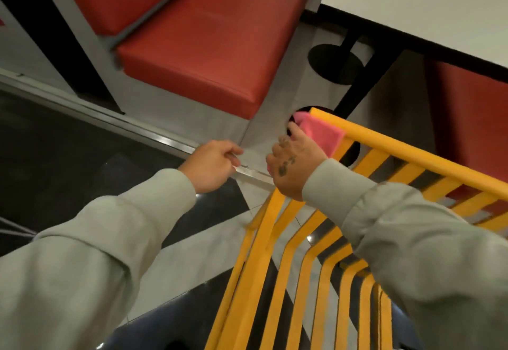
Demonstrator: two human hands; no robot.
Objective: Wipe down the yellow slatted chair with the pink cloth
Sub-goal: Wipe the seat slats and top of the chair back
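Note:
The yellow slatted chair (pixel 299 256) fills the lower right, its curved slats running up to a round top rail. My right hand (pixel 295 165) presses the pink cloth (pixel 323 133) against the left end of that rail; the cloth drapes over the rail's corner. To the left of the chair, my left hand (pixel 213 165) hovers over the floor, fingers loosely curled with nothing clearly in them, not touching the chair. Grey sleeves cover both forearms.
A red cushioned bench (pixel 209 44) stands beyond the chair. A white table (pixel 428 3) on a black pedestal base (pixel 336 65) is at the upper right, with another red seat (pixel 472 118) under it. The floor has grey and black tiles with a metal strip (pixel 132 126).

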